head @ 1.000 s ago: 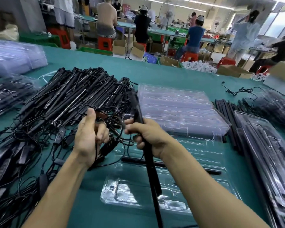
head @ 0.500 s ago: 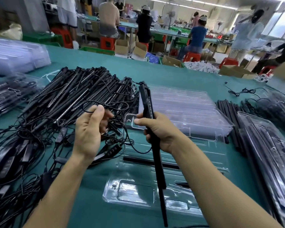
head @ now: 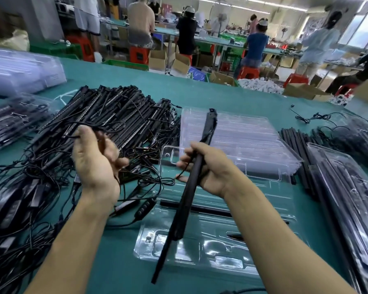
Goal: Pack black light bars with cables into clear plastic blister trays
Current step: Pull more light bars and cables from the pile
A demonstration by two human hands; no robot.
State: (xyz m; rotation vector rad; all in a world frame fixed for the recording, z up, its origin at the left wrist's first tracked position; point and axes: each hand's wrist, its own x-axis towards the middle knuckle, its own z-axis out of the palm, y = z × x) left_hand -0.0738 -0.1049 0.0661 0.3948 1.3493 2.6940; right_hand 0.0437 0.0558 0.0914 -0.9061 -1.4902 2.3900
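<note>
Right hand: was clenched around the held light bar at about the middle of its length, thumb on top.
Held light bar: hung in the air, slanted over the open blister tray, far end over the stack of empty trays, near end pointing back at the person.
Left hand: was up over the pile, fingers curled around a thin black cable.
Open blister tray: lay flat on the green table right in front, with one seated light bar lying across it.
Inline controller: sat at the tray's left edge.
Pile of light bars: a tangled heap with its cables, left of the trays.
Packed trays: were over on the right.
</note>
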